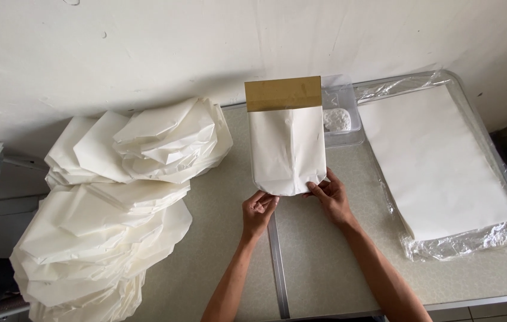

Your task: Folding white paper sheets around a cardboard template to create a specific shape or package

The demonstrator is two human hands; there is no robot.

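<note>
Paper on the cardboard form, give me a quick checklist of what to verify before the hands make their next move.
1. Both hands on the near end of the folded white paper: ok; left hand and right hand touch it.
2. Paper wrapped around the brown cardboard form: ok; brown shows only at the far end.
3. Near folds flat and closed: cannot tell; the fingers cover them.
4. Flat sheet stack close to the right hand: ok; it lies on clear plastic.
5. Pile of folded pieces steady: not ok; it overhangs the table's left edge.
</note>
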